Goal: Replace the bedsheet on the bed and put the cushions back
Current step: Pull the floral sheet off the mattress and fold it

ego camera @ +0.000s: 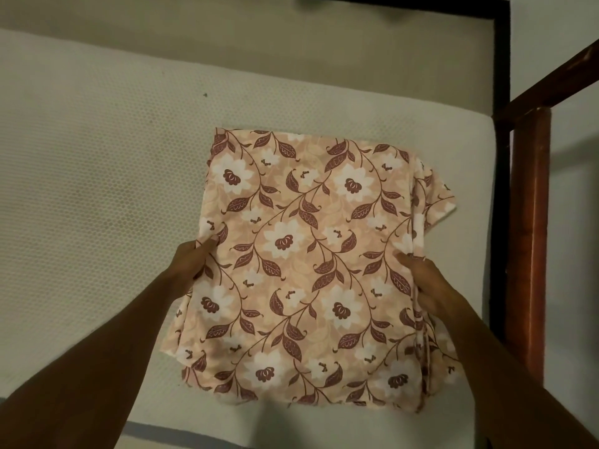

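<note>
Bare white quilted mattress [97, 189] fills the dark wooden bed frame [500, 92], and the folded peach floral bedsheet [308, 254] lies on its near right part, not yet spread. My left hand [191, 264] pinches its left edge, thumb on top, and my right hand [428, 280] grips the layered right edge, probably to lift and unfold it.

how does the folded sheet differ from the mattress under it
The folded sheet is peach with white flowers and brown leaves; the mattress is plain off-white with a fine dotted texture. The sheet is a compact layered stack; the mattress spreads bare and flat well past it. The left hand and right hand grip the sheet's sides, not the mattress.
</note>
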Action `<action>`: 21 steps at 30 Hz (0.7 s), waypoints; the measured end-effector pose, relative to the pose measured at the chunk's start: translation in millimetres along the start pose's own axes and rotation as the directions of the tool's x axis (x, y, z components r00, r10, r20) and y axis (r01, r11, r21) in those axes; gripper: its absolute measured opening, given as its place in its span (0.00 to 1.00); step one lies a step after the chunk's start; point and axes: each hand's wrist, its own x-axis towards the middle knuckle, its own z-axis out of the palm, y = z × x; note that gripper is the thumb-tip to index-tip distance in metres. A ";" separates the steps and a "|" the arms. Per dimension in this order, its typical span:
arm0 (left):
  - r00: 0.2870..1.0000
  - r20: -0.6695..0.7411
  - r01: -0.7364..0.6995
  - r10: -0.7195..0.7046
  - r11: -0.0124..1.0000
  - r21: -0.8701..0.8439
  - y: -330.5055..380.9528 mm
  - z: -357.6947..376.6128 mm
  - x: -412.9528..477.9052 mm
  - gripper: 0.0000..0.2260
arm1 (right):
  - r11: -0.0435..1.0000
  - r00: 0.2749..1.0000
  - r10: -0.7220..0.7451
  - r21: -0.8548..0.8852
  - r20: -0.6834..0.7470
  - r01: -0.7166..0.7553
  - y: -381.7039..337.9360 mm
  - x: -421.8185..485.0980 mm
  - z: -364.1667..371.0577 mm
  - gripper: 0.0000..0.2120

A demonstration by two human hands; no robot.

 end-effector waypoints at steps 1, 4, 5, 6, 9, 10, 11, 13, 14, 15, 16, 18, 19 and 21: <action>1.000 0.006 -0.002 0.002 1.000 -0.005 2.2 -1.1 -2.3 0.18 | 0.999 1.000 0.015 0.039 0.027 -0.016 -1.3 -1.6 -1.5 0.20; 1.000 0.000 -0.004 0.004 1.000 -0.019 11.3 -8.7 -11.1 0.21 | 0.994 0.998 0.007 0.108 0.066 -0.014 -12.8 -17.4 -2.7 0.19; 1.000 -0.006 -0.010 0.010 1.000 -0.027 15.7 -12.1 -14.7 0.24 | 0.992 0.998 -0.009 0.123 0.067 0.000 -18.4 -24.6 -2.5 0.19; 1.000 -0.018 -0.014 0.014 0.999 -0.034 21.4 -15.1 -18.9 0.28 | 0.991 0.998 -0.024 0.136 0.060 0.016 -24.6 -31.4 -2.4 0.19; 0.997 -0.066 -0.046 0.044 0.998 -0.037 51.3 -26.3 -38.8 0.26 | 0.985 0.996 -0.081 0.154 0.030 0.076 -50.5 -55.5 -0.3 0.22; 0.996 -0.068 -0.063 0.059 0.997 -0.052 63.9 -29.7 -44.6 0.24 | 0.983 0.994 -0.102 0.159 0.024 0.097 -61.1 -62.9 1.0 0.24; 0.995 -0.075 -0.076 0.070 0.994 -0.081 77.5 -32.8 -50.8 0.24 | 0.980 0.992 -0.121 0.161 0.018 0.117 -72.1 -70.7 2.5 0.26; 0.993 -0.091 -0.089 0.075 0.982 -0.166 108.4 -42.2 -64.4 0.22 | 0.974 0.986 -0.165 0.159 0.007 0.162 -100.2 -88.8 9.0 0.30; 0.992 -0.094 -0.101 0.083 0.973 -0.206 122.7 -45.7 -68.0 0.20 | 0.970 0.982 -0.188 0.156 0.005 0.185 -113.6 -95.6 13.2 0.34; 0.990 -0.099 -0.118 0.095 0.961 -0.251 138.9 -50.0 -73.9 0.18 | 0.965 0.977 -0.213 0.160 0.007 0.209 -129.1 -104.4 17.4 0.38; 0.989 -0.097 -0.132 0.108 0.944 -0.301 155.8 -53.6 -81.2 0.17 | 0.958 0.972 -0.236 0.173 0.011 0.230 -144.6 -114.1 21.9 0.42; 0.984 -0.079 -0.176 0.157 0.898 -0.402 186.1 -60.8 -94.4 0.13 | 0.933 0.957 -0.289 0.229 0.016 0.278 -173.0 -131.0 30.1 0.46; 0.979 -0.071 -0.204 0.193 0.867 -0.454 199.7 -64.7 -102.0 0.11 | 0.917 0.946 -0.325 0.254 0.025 0.308 -186.5 -139.5 33.7 0.47; 0.964 -0.065 -0.254 0.258 0.819 -0.515 218.9 -74.5 -114.6 0.10 | 0.878 0.916 -0.397 0.312 0.052 0.363 -207.3 -159.7 40.8 0.47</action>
